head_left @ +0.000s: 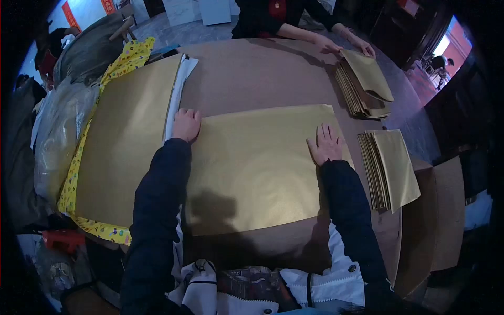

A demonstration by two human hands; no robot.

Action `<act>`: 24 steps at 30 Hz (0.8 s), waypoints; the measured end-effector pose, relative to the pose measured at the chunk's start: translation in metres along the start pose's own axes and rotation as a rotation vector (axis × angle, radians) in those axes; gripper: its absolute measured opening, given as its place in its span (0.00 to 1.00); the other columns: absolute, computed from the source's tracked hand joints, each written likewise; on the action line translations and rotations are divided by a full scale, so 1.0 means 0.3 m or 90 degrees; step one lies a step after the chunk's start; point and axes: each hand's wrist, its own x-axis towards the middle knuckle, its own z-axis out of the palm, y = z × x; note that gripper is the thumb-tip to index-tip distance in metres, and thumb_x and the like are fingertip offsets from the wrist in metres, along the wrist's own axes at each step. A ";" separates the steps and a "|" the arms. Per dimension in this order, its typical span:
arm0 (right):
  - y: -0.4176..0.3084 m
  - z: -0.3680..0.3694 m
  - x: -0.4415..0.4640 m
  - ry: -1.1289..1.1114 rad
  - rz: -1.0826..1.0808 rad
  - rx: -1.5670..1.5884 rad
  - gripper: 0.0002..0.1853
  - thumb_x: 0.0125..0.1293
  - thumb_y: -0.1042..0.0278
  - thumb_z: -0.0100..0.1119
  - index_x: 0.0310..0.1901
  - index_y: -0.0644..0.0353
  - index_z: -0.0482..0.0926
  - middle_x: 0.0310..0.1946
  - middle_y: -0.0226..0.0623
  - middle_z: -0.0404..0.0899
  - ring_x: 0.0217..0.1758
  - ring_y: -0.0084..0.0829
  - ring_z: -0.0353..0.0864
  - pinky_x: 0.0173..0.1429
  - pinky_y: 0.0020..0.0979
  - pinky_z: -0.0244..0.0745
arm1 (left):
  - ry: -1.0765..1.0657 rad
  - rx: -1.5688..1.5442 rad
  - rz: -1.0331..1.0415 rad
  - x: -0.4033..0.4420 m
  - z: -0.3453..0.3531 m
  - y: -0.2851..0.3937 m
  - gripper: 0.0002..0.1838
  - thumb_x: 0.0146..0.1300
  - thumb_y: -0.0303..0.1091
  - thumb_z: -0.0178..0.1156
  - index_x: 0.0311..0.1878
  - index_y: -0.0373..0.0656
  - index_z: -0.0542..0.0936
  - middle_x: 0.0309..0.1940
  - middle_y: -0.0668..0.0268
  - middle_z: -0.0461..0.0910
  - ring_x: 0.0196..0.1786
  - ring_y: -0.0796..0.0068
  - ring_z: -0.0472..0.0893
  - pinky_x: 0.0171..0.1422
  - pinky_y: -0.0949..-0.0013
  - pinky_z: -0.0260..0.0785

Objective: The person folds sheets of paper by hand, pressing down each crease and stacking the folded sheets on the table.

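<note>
A large gold paper sheet point(257, 168) lies flat on the brown table in front of me. My right hand point(325, 144) rests on its right part with the fingers spread. At its upper left corner is my left hand point(187, 125), with the fingers curled together; what they hold, if anything, is hidden. Just left of that hand, a stack of large gold sheets point(126, 110) lies on yellow patterned wrapping, with a white sheet point(176, 94) along its right edge.
Folded gold sheets point(394, 168) stand in a pile at the right table edge. Behind them, a person's hands point(362, 46) touch another folded pile point(367, 79). An open cardboard box point(446, 210) is at the right. Clear plastic point(63, 136) lies far left.
</note>
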 end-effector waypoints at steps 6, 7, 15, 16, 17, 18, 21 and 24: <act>0.016 -0.007 -0.029 0.004 0.000 0.014 0.37 0.68 0.42 0.39 0.71 0.61 0.54 0.74 0.42 0.47 0.78 0.42 0.42 0.75 0.56 0.39 | -0.126 -0.360 -0.257 0.047 -0.160 0.007 0.35 0.60 0.64 0.53 0.34 0.32 0.80 0.38 0.46 0.80 0.44 0.45 0.78 0.49 0.57 0.70; 0.008 -0.018 -0.035 0.001 0.001 0.006 0.37 0.68 0.42 0.39 0.71 0.61 0.54 0.75 0.42 0.46 0.78 0.42 0.42 0.75 0.56 0.39 | -0.066 -0.394 -0.270 0.049 -0.112 -0.018 0.37 0.56 0.67 0.57 0.37 0.32 0.79 0.34 0.50 0.81 0.36 0.51 0.80 0.41 0.60 0.71; 0.014 -0.020 -0.029 -0.012 -0.005 -0.004 0.37 0.69 0.42 0.38 0.72 0.60 0.52 0.75 0.41 0.46 0.78 0.40 0.41 0.75 0.56 0.39 | -0.155 -0.832 -0.483 -0.115 -0.091 -0.027 0.29 0.57 0.56 0.66 0.42 0.35 0.78 0.26 0.71 0.74 0.28 0.81 0.69 0.31 0.75 0.60; 0.015 -0.019 -0.028 -0.013 -0.005 -0.004 0.37 0.69 0.42 0.39 0.72 0.60 0.53 0.75 0.41 0.46 0.78 0.40 0.41 0.75 0.56 0.39 | -0.121 -0.914 -0.488 -0.166 -0.063 -0.009 0.25 0.60 0.55 0.62 0.35 0.38 0.77 0.23 0.73 0.71 0.26 0.81 0.66 0.29 0.72 0.56; 0.018 -0.018 -0.028 -0.015 -0.005 -0.007 0.37 0.69 0.43 0.39 0.71 0.60 0.53 0.75 0.41 0.46 0.78 0.40 0.41 0.75 0.57 0.39 | -0.085 -0.998 -0.493 -0.223 -0.055 0.020 0.23 0.62 0.54 0.59 0.27 0.40 0.76 0.21 0.75 0.68 0.25 0.82 0.64 0.27 0.69 0.53; 0.020 -0.018 -0.029 -0.009 -0.003 0.018 0.37 0.69 0.43 0.40 0.71 0.60 0.53 0.75 0.40 0.46 0.78 0.40 0.41 0.75 0.57 0.39 | -0.184 -0.836 -0.520 -0.296 -0.135 0.040 0.21 0.65 0.51 0.57 0.29 0.40 0.76 0.21 0.75 0.69 0.26 0.82 0.65 0.29 0.71 0.55; 0.020 -0.001 -0.031 0.022 -0.005 0.018 0.36 0.69 0.42 0.40 0.71 0.59 0.56 0.74 0.40 0.48 0.78 0.38 0.43 0.74 0.59 0.41 | -0.215 -0.860 -0.471 -0.549 -0.098 0.080 0.13 0.64 0.38 0.61 0.45 0.40 0.75 0.33 0.70 0.76 0.34 0.79 0.76 0.39 0.75 0.70; 0.018 0.020 -0.027 0.043 -0.009 0.005 0.35 0.69 0.42 0.39 0.70 0.59 0.56 0.74 0.40 0.49 0.78 0.39 0.43 0.74 0.59 0.42 | -0.241 -0.876 -0.442 -0.720 -0.247 0.203 0.16 0.65 0.35 0.59 0.52 0.36 0.75 0.41 0.65 0.80 0.44 0.76 0.79 0.51 0.70 0.71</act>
